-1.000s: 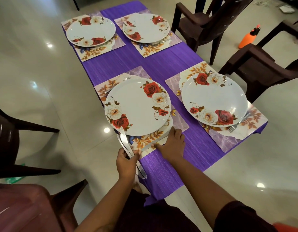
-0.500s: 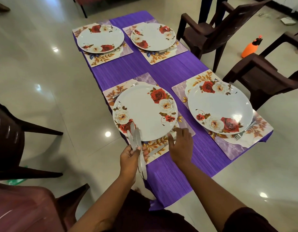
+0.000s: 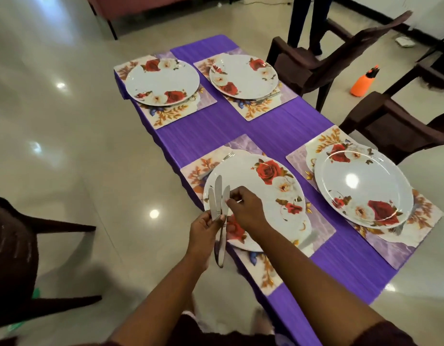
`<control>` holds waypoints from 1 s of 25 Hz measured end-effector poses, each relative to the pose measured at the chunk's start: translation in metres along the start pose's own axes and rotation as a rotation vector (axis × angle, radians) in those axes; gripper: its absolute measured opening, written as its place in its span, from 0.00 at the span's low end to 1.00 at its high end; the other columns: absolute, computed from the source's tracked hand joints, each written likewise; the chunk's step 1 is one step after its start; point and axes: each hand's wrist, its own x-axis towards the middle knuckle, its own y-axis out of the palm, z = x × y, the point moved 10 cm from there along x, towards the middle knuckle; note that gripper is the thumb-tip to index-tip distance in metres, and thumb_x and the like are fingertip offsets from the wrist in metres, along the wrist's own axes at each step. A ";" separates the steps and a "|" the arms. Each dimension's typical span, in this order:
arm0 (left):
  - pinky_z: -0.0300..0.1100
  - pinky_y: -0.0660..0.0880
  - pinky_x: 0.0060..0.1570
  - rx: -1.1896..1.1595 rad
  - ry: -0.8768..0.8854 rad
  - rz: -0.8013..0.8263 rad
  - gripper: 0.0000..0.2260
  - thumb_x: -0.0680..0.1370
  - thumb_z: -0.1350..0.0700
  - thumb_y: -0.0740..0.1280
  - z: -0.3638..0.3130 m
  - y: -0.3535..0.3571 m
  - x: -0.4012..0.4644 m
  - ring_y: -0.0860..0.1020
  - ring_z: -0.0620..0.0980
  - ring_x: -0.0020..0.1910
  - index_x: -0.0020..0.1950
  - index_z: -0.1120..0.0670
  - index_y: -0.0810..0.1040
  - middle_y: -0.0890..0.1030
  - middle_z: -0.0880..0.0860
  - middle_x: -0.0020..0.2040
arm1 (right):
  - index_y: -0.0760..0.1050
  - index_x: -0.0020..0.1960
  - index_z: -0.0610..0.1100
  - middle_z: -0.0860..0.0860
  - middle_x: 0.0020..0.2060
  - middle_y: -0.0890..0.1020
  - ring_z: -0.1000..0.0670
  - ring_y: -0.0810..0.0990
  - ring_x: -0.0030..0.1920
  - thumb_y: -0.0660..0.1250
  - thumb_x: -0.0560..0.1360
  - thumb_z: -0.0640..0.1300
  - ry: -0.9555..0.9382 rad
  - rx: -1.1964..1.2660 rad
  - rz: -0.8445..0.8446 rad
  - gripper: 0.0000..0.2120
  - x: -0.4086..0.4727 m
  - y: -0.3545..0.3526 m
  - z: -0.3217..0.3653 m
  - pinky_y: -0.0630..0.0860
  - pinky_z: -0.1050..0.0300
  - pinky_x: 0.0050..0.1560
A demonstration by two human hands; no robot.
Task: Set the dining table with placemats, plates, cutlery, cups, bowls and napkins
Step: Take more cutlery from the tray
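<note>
The left hand (image 3: pixel 203 227) is closed in a fist around a bunch of knives (image 3: pixel 218 203), blades fanned toward twelve o'clock. The right hand (image 3: pixel 245 208) sits at its two o'clock, forearm crossing in from five o'clock, fingertips (image 3: pixel 229 201) pinching the rightmost blade.

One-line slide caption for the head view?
Left hand fans three knives; right hand picks one above the near plate.

A striped purple cloth (image 3: pixel 265 131) covers the counter. Just beyond the fingers (image 3: pixel 230 202), the round white plate (image 3: pixel 255 203) bears red and cream roses over a lilac placemat (image 3: pixel 320 231) with orange leaves. Silver knives (image 3: pixel 218 196) gleam.
</note>
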 end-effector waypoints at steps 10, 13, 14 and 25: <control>0.52 0.79 0.44 0.047 0.058 0.124 0.04 0.79 0.60 0.67 -0.089 -0.123 0.104 0.83 0.60 0.44 0.52 0.60 0.79 0.84 0.61 0.45 | 0.66 0.37 0.45 0.48 0.33 0.73 0.51 0.70 0.33 0.68 0.73 0.41 0.190 0.231 -0.172 0.11 0.089 0.102 0.112 0.68 0.54 0.35; 0.43 0.77 0.35 -0.038 -0.024 0.178 0.08 0.81 0.62 0.64 -0.102 -0.133 0.128 0.82 0.54 0.40 0.58 0.64 0.76 0.83 0.63 0.49 | 0.68 0.41 0.44 0.45 0.34 0.78 0.52 0.75 0.31 0.67 0.74 0.39 0.335 0.353 -0.134 0.08 0.128 0.122 0.118 0.70 0.57 0.32; 0.42 0.77 0.34 -0.058 -0.046 0.185 0.09 0.81 0.62 0.63 -0.107 -0.136 0.137 0.82 0.53 0.39 0.59 0.65 0.76 0.83 0.63 0.50 | 0.70 0.44 0.42 0.45 0.33 0.79 0.52 0.75 0.29 0.68 0.74 0.37 0.366 0.412 -0.097 0.07 0.142 0.129 0.120 0.72 0.58 0.31; 0.46 0.81 0.39 0.114 -0.170 0.021 0.08 0.81 0.58 0.64 -0.185 -0.188 0.316 0.85 0.54 0.44 0.58 0.59 0.78 0.85 0.58 0.48 | 0.74 0.47 0.43 0.46 0.36 0.81 0.52 0.77 0.30 0.66 0.77 0.34 0.503 0.542 -0.169 0.05 0.338 0.139 0.101 0.71 0.61 0.27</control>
